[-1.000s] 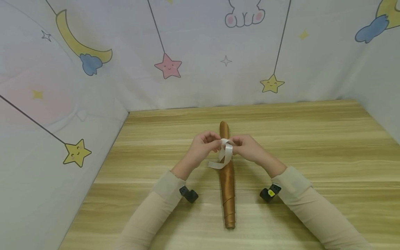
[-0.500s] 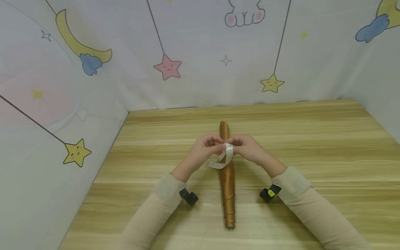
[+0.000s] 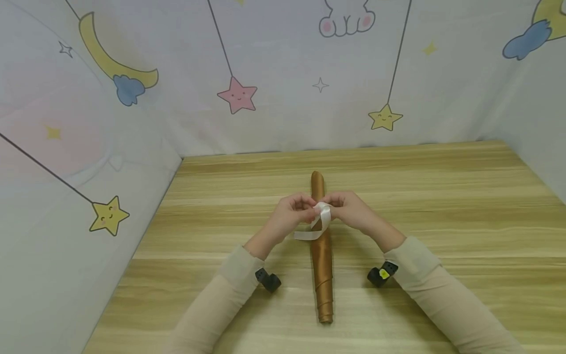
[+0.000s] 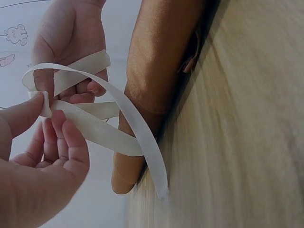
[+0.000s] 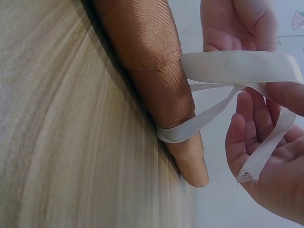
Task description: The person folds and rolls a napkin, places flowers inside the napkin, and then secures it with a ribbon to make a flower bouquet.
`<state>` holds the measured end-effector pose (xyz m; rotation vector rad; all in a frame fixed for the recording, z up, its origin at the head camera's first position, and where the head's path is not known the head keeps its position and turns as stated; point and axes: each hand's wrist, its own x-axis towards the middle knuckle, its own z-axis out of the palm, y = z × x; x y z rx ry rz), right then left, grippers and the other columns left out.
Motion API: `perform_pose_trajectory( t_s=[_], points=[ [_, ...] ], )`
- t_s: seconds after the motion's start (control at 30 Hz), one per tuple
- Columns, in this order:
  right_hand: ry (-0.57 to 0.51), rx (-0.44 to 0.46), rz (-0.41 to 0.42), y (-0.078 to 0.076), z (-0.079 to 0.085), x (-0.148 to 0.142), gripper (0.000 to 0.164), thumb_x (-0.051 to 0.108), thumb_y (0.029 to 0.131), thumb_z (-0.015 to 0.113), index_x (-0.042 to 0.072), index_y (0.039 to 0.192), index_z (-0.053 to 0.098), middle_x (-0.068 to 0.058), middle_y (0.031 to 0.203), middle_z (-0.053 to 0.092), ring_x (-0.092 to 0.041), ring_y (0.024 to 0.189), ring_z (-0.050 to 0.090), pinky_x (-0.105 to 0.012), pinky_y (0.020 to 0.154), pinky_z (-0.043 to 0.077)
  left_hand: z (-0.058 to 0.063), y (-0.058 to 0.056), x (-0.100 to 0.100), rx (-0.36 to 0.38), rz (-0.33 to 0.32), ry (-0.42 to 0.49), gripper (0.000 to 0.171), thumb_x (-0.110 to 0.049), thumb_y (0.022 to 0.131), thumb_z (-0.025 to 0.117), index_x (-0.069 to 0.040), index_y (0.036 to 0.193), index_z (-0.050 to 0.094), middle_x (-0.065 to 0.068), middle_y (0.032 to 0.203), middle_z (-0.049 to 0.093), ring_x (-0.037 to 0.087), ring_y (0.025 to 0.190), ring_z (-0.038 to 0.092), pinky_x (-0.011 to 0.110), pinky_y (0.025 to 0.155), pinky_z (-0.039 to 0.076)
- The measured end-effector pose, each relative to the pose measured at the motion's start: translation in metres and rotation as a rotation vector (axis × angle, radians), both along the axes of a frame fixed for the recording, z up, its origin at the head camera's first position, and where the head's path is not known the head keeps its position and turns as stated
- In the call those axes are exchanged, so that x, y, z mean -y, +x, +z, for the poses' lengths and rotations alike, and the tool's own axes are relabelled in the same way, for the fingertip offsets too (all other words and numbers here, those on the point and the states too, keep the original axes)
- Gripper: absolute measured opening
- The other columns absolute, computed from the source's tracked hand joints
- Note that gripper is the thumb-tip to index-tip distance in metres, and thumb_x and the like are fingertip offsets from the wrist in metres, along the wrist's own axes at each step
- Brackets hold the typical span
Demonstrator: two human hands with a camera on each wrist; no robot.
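Note:
A narrow roll of shiny brown satin cloth (image 3: 324, 260) lies lengthwise on the table. White ribbon (image 3: 326, 221) passes round its upper part, as the right wrist view shows at the ribbon band (image 5: 183, 130). Above the roll, my left hand (image 3: 287, 215) pinches the ribbon between thumb and fingers; in the left wrist view a fold of ribbon (image 4: 46, 102) sits at that thumb tip. Opposite it, my right hand (image 3: 350, 209) also pinches ribbon, with a frayed end (image 5: 249, 175) hanging over its palm. A loose ribbon tail trails leftward across the roll. Where the strands cross is partly hidden by fingers.
The wood-grain table (image 3: 212, 206) extends around the roll. Pale fabric walls (image 3: 283, 118) printed with stars and moons stand along its back and sides. A black wrist camera (image 3: 268, 280) is on the left wrist, another camera (image 3: 381, 274) on the right.
My left hand has shifted slightly right and nearer, bringing its fingertips close to the right hand's. The ribbon bend between them has come down a little. The roll and right arm stay almost still.

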<state>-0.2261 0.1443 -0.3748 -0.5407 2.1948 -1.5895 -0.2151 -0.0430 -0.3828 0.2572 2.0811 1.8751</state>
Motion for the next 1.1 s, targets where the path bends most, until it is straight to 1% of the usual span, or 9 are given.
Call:
perform_pose_trajectory(
  t_s=[0.2, 0.3, 0.4, 0.57, 0.67, 0.73, 0.83, 0.93, 1.1],
  points=[
    [0.021, -0.001, -0.012, 0.0, 0.0, -0.001, 0.02, 0.009, 0.086, 0.055, 0.002, 0.103, 0.062, -0.008, 0.102, 0.063, -0.015, 0.092, 0.055, -0.033, 0.079, 0.047, -0.002, -0.001, 0.001, 0.028, 0.014, -0.084, 0.023, -0.02, 0.08, 0.067, -0.007, 0.098, 0.059, 0.001, 0.091, 0.06, 0.012, 0.082, 0.055, 0.038, 0.076, 0.05],
    [0.014, 0.004, -0.01, 0.0, -0.001, -0.002, 0.02, 0.009, 0.086, 0.054, 0.001, 0.103, 0.061, -0.009, 0.103, 0.062, -0.016, 0.093, 0.055, -0.033, 0.079, 0.047, -0.003, -0.002, 0.001, 0.043, 0.009, -0.105, 0.024, -0.021, 0.08, 0.067, -0.007, 0.099, 0.061, 0.003, 0.095, 0.062, 0.013, 0.085, 0.057, 0.038, 0.078, 0.049],
    [0.011, 0.009, -0.009, -0.001, -0.002, -0.002, 0.02, 0.009, 0.087, 0.054, 0.001, 0.104, 0.061, -0.009, 0.103, 0.062, -0.015, 0.092, 0.055, -0.033, 0.079, 0.047, -0.004, -0.002, 0.002, 0.043, 0.002, -0.118, 0.024, -0.02, 0.079, 0.068, -0.007, 0.098, 0.062, 0.003, 0.093, 0.063, 0.012, 0.085, 0.057, 0.036, 0.079, 0.049],
    [-0.003, 0.026, -0.007, 0.0, -0.003, -0.002, 0.02, 0.008, 0.087, 0.054, 0.0, 0.104, 0.061, -0.01, 0.101, 0.062, -0.015, 0.091, 0.056, -0.037, 0.079, 0.048, -0.007, -0.003, 0.001, 0.022, -0.003, -0.144, 0.02, -0.017, 0.077, 0.07, -0.006, 0.093, 0.063, 0.001, 0.083, 0.062, 0.012, 0.079, 0.057, 0.036, 0.078, 0.049],
    [-0.007, 0.026, -0.003, 0.0, -0.003, -0.002, 0.02, 0.009, 0.087, 0.055, 0.0, 0.104, 0.061, -0.009, 0.101, 0.062, -0.015, 0.09, 0.056, -0.037, 0.078, 0.048, -0.01, -0.004, 0.001, -0.006, 0.0, -0.158, 0.018, -0.015, 0.077, 0.07, -0.006, 0.09, 0.062, 0.0, 0.079, 0.061, 0.011, 0.076, 0.057, 0.035, 0.076, 0.049],
    [-0.004, 0.02, -0.004, 0.0, -0.004, -0.002, 0.02, 0.009, 0.086, 0.055, 0.001, 0.103, 0.061, -0.008, 0.101, 0.061, -0.015, 0.09, 0.054, -0.036, 0.078, 0.047, -0.011, -0.004, 0.0, -0.028, 0.008, -0.166, 0.016, -0.014, 0.076, 0.071, -0.005, 0.087, 0.062, 0.0, 0.079, 0.061, 0.011, 0.077, 0.057, 0.033, 0.074, 0.049],
    [0.004, 0.013, -0.003, -0.001, -0.004, -0.003, 0.02, 0.01, 0.087, 0.055, 0.002, 0.103, 0.061, -0.007, 0.101, 0.061, -0.015, 0.089, 0.053, -0.039, 0.078, 0.046, -0.011, -0.003, -0.001, -0.049, 0.028, -0.184, 0.016, -0.015, 0.075, 0.072, -0.006, 0.083, 0.063, 0.0, 0.081, 0.062, 0.012, 0.079, 0.058, 0.03, 0.072, 0.049],
    [0.012, 0.019, -0.008, -0.001, -0.005, -0.004, 0.019, 0.012, 0.088, 0.055, 0.003, 0.103, 0.061, -0.007, 0.102, 0.061, -0.015, 0.089, 0.053, -0.042, 0.079, 0.046, -0.009, -0.002, -0.002, -0.058, 0.05, -0.209, 0.018, -0.018, 0.073, 0.074, -0.006, 0.082, 0.064, 0.0, 0.083, 0.064, 0.011, 0.08, 0.058, 0.027, 0.07, 0.048],
    [0.029, 0.028, -0.025, -0.001, -0.005, -0.004, 0.02, 0.016, 0.088, 0.055, 0.005, 0.103, 0.062, -0.006, 0.102, 0.061, -0.016, 0.089, 0.052, -0.042, 0.078, 0.045, -0.009, -0.002, -0.001, -0.066, 0.078, -0.245, 0.022, -0.024, 0.071, 0.076, -0.006, 0.081, 0.065, 0.0, 0.082, 0.064, 0.011, 0.077, 0.058, 0.026, 0.068, 0.048]
  ],
)
